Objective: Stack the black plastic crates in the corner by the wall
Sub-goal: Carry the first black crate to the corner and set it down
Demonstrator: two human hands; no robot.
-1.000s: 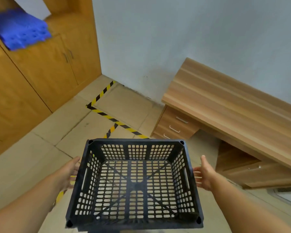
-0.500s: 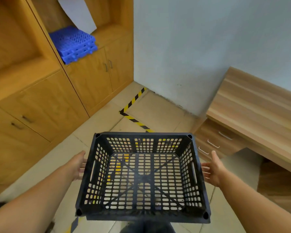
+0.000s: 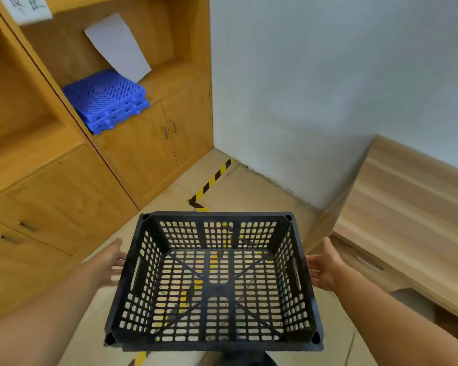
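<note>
I carry an empty black plastic crate (image 3: 214, 344) with perforated walls and floor, held level above the tiled floor, low in the middle of the head view. My left hand (image 3: 111, 262) grips its left side wall and my right hand (image 3: 325, 268) grips its right side wall, fingers hidden behind the walls. Ahead lies the floor corner (image 3: 217, 151) where the white wall (image 3: 315, 88) meets the wooden cabinets. No other black crate shows in this frame.
Wooden cabinets (image 3: 132, 151) with doors and drawers line the left, with blue plastic panels (image 3: 106, 100) and a white sheet on a shelf. A wooden desk (image 3: 407, 207) with drawers stands at the right. Yellow-black hazard tape (image 3: 212, 180) marks the floor before the corner.
My view has swung left and upward toward the cabinet corner while I keep the crate in both hands. The desk has slid to the right edge and the shelf came into view.
</note>
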